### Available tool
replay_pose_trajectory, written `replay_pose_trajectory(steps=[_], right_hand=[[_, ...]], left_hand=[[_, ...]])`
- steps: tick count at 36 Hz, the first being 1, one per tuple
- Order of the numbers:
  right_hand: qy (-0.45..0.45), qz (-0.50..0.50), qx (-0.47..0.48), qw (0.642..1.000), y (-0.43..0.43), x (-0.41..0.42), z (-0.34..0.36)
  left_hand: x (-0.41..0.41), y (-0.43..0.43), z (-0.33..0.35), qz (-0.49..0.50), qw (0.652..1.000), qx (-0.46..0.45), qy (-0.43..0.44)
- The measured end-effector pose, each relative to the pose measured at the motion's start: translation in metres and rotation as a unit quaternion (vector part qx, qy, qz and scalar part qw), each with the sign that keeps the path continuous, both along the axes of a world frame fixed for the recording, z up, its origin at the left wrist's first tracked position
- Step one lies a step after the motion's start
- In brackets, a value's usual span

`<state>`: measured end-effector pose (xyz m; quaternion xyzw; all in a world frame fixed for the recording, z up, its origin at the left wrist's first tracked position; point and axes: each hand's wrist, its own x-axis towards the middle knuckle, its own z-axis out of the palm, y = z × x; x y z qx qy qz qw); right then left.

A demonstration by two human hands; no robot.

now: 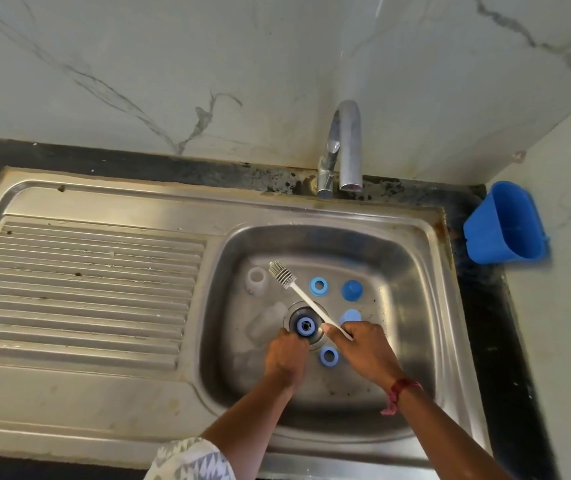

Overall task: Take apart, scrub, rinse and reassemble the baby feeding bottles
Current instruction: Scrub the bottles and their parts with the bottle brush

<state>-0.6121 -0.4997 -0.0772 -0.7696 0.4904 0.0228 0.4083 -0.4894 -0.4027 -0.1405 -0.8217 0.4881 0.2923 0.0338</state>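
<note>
Both hands are down in the sink [426,306], over the drain [315,344]. The left hand [286,355] has its fingers curled round the near edge of a blue collar [305,325], holding it just above the drain with its opening facing up. The right hand [367,348] pinches the white handle of the brush [306,299] near its end. The handle slants up and to the left, and the bristle head is near the back of the basin, clear of the collar.

The other bottle parts lie loose on the sink floor. A small clear bottle [256,279] stands at the back left, just beside the bristles. A second clear bottle [266,322] lies on its side left of the drain, near the left hand. A second collar [318,286] and a dark blue cap [352,289] sit side by side at the back. A pale blue cap [351,316] is half hidden behind the right hand. A third collar [328,355] rests between the two hands, touching neither as far as can be seen.

The tap [346,147] stands behind the basin, and no water can be seen running from it. A drainboard [87,289] lies to the left. A blue holder [505,226] hangs on the right wall. A red thread [401,389] circles the right wrist
</note>
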Motion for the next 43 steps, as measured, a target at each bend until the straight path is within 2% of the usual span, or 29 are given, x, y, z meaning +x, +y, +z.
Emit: replay_pose_trajectory(steps=[5, 11, 12, 15, 17, 18, 20, 22, 23, 26, 28, 35, 38, 43], right_hand=[[-0.007, 0.0, -0.001, 1.0, 0.0, 0.0, 0.002], [-0.01, 0.0, -0.011, 1.0, -0.001, -0.003, 0.005], [-0.011, -0.001, -0.014, 1.0, -0.001, -0.003, 0.004], [-0.008, 0.008, -0.031, 0.999, -0.003, -0.004, 0.001], [-0.004, 0.012, -0.04, 0.999, -0.003, -0.004, 0.002], [-0.004, 0.011, -0.045, 0.999, -0.003, -0.004, 0.004], [-0.006, 0.011, -0.058, 0.998, -0.001, -0.005, 0.009], [-0.012, 0.013, -0.063, 0.998, 0.003, -0.006, 0.015], [-0.016, 0.015, -0.061, 0.998, 0.005, -0.007, 0.018], [-0.036, 0.011, -0.048, 0.998, 0.013, -0.008, 0.025], [-0.047, 0.002, -0.042, 0.998, 0.018, -0.008, 0.03], [-0.08, 0.083, -0.099, 0.988, 0.022, -0.008, 0.04], [-0.067, 0.135, -0.155, 0.976, 0.028, -0.002, 0.051], [-0.066, 0.131, -0.211, 0.966, 0.037, 0.006, 0.057]], left_hand=[[0.002, -0.001, 0.005, -0.041, 0.999, 0.018, -0.004], [0.003, -0.003, 0.019, -0.052, 0.998, -0.019, -0.002], [0.006, -0.004, 0.02, -0.05, 0.998, -0.048, 0.011], [0.02, -0.007, 0.034, -0.01, 0.989, -0.13, 0.072], [0.034, -0.006, 0.043, 0.098, 0.97, -0.175, 0.138], [0.043, -0.002, 0.047, 0.172, 0.948, -0.205, 0.174], [0.057, 0.008, 0.056, 0.319, 0.877, -0.246, 0.261], [0.07, 0.021, 0.068, 0.418, 0.772, -0.278, 0.39], [0.076, 0.028, 0.073, 0.44, 0.728, -0.295, 0.435], [0.09, 0.043, 0.09, 0.47, 0.642, -0.356, 0.491], [0.096, 0.049, 0.094, 0.49, 0.608, -0.383, 0.494], [0.099, 0.061, 0.121, 0.495, 0.605, -0.421, 0.46], [0.103, 0.069, 0.13, 0.491, 0.61, -0.422, 0.457], [0.112, 0.081, 0.136, 0.496, 0.603, -0.406, 0.475]])
